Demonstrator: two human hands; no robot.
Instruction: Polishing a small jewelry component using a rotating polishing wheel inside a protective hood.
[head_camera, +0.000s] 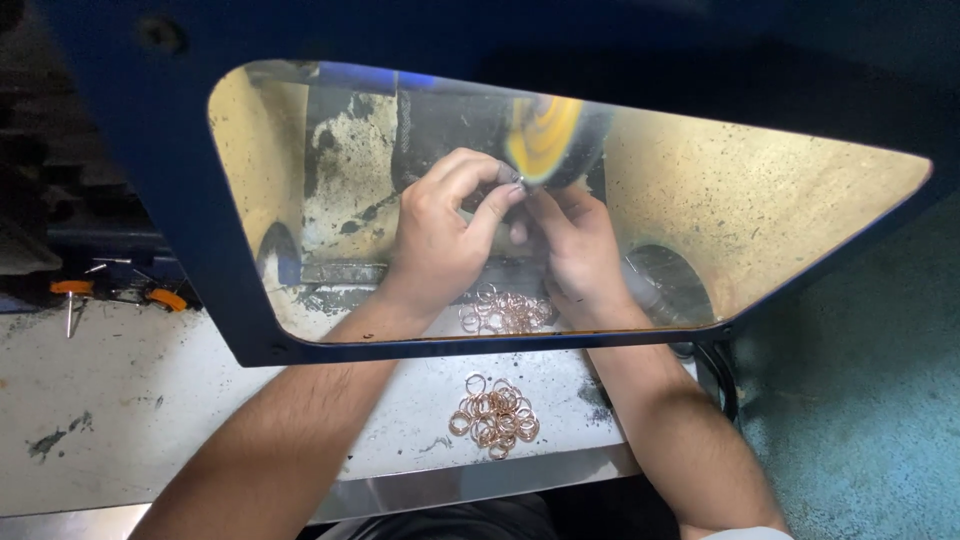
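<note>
Through a clear shield window I see my left hand (440, 235) and my right hand (575, 250) close together, fingertips pinching a small ring (517, 180) held against a spinning yellow buffing wheel (545, 140). The ring is tiny and mostly hidden by my fingers. A pile of several copper-coloured rings (494, 415) lies on the bench between my forearms. Another heap of rings (508, 310) sits behind the shield below my hands.
A dark blue hood with the shield window (170, 200) frames the wheel. The grey, stained bench top (120, 410) stretches left, with small orange-handled tools (160, 297) at its back edge. A round opening (668, 285) lies right of my hands. Teal floor (870, 400) is at right.
</note>
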